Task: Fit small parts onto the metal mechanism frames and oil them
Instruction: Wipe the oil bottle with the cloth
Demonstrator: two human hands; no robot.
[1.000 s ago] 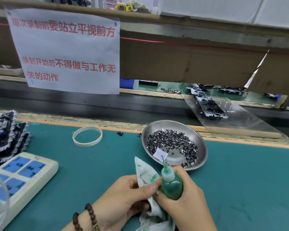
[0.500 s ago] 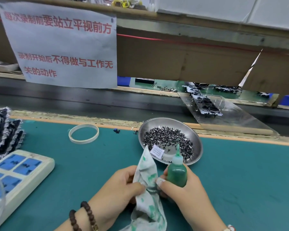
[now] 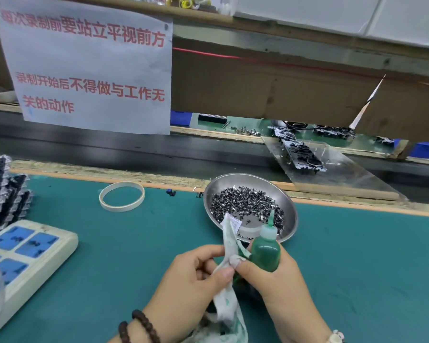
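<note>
Gripping oil bottle [image 3: 266, 253] and rag [image 3: 229, 240]

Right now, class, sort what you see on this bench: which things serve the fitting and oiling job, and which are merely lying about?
Part of the job:
green oil bottle, held in the right hand
stained cloth, pinched by the left hand
steel dish of small parts
metal frames on the clear sheet

Lying about:
tape ring
power strip
paper notice
</note>
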